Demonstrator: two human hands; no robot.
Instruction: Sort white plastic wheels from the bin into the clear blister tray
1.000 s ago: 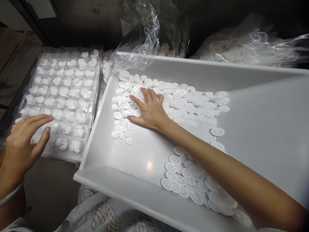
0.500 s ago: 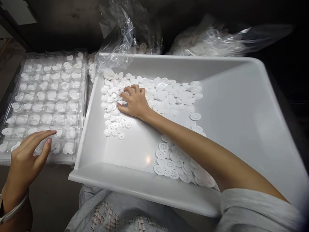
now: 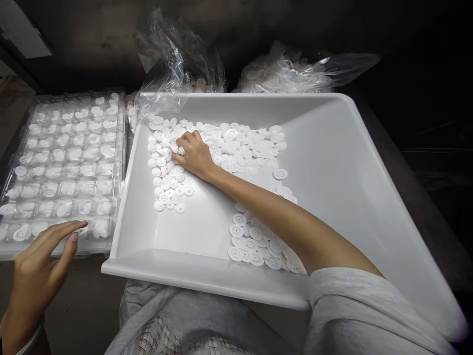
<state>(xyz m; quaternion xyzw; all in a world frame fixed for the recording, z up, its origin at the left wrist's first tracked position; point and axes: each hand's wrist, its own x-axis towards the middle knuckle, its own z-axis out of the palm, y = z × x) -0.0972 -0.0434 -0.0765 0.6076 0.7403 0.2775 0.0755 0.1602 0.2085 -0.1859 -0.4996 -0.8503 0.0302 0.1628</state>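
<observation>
My right hand point(image 3: 194, 154) is in the pile of small white plastic wheels point(image 3: 236, 145) at the far left of the grey bin point(image 3: 185, 271). Its fingers are curled round a few small white wheels point(image 3: 180, 149), which stick out at the fingertips. My left hand point(image 3: 44, 266) hovers over the near edge of a clear compartment tray point(image 3: 83, 245). Its thumb and index finger are apart, with nothing between them. White pieces lie in the tray's compartments, in several rows.
Larger spoked wheels point(image 3: 254, 241) lie at the bin's near side, under my right forearm. Behind the bin stand a clear plastic bag point(image 3: 166, 69) draped over its far left corner and another bag point(image 3: 284, 74) filled with white parts.
My right hand's fingers, spread over the pile before, have closed round some small wheels. The whole view has shifted slightly. My left hand keeps its pose near the tray's front.
</observation>
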